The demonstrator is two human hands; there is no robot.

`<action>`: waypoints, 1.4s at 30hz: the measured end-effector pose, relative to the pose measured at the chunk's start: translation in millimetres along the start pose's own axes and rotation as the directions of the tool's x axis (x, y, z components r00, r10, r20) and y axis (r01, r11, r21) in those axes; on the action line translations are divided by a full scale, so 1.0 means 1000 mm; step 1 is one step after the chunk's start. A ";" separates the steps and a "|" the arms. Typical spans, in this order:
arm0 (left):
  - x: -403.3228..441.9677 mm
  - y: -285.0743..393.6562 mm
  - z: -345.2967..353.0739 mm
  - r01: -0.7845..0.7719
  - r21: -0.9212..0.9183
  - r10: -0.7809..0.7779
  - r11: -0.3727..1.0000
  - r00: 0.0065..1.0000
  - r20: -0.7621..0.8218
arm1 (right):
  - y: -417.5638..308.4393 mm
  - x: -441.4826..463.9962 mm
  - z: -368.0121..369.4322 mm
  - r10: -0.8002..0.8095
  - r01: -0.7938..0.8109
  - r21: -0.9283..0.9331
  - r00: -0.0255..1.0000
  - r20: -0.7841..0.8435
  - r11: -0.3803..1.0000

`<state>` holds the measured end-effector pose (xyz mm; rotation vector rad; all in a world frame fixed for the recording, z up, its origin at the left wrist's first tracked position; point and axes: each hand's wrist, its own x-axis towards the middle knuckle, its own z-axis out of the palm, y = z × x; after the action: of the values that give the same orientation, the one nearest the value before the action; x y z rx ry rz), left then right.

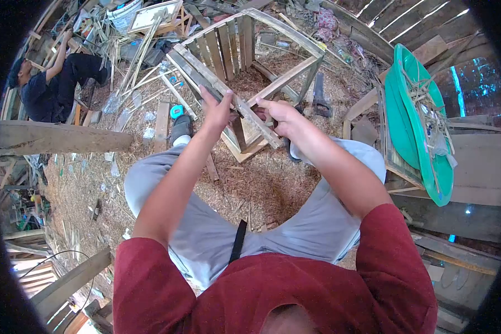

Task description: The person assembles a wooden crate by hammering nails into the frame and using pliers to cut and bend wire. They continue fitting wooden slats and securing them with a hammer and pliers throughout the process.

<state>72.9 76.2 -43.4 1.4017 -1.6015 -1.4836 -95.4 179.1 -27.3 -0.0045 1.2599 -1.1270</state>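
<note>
A slatted wooden frame (pixel 286 30), like a small crate, stands tilted on the shavings in front of my knees. Across its near side runs a long wooden slat (pixel 197 68), slanting from upper left to lower right. My left hand (pixel 217 108) is closed around the slat near its middle, thumb on top. Close to the slat's lower end, my right hand (pixel 281 116) grips it with the thumb along the wood and the other fingers curled underneath, partly hidden. Whether the slat is fastened to the frame I cannot tell.
A teal tape measure (pixel 176 111) lies by my left foot. Beyond my right foot is a handsaw (pixel 320 97). Green plastic basins (pixel 403 111) with wood scraps stand at right. A wooden beam (pixel 61 138) juts in at left, near another person (pixel 55 83) in dark clothes.
</note>
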 end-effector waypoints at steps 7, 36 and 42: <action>-0.020 0.019 -0.011 -0.127 -0.015 0.127 0.992 0.992 -0.006 | -0.004 -0.010 -0.022 0.109 -0.103 -0.150 0.994 0.028 0.983; 0.012 -0.008 -0.026 -0.320 0.669 0.407 0.671 0.913 0.029 | 0.170 -0.218 0.036 -0.111 0.076 -0.164 0.970 -0.217 0.984; 0.013 -0.006 -0.024 -0.299 0.681 0.375 0.669 0.926 0.039 | 0.168 -0.241 0.046 -0.009 0.001 -0.074 0.994 -0.109 0.997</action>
<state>92.0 55.7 -46.3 1.3807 -2.3140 -0.5891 79.0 398.2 74.1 -0.0008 1.3989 -1.0964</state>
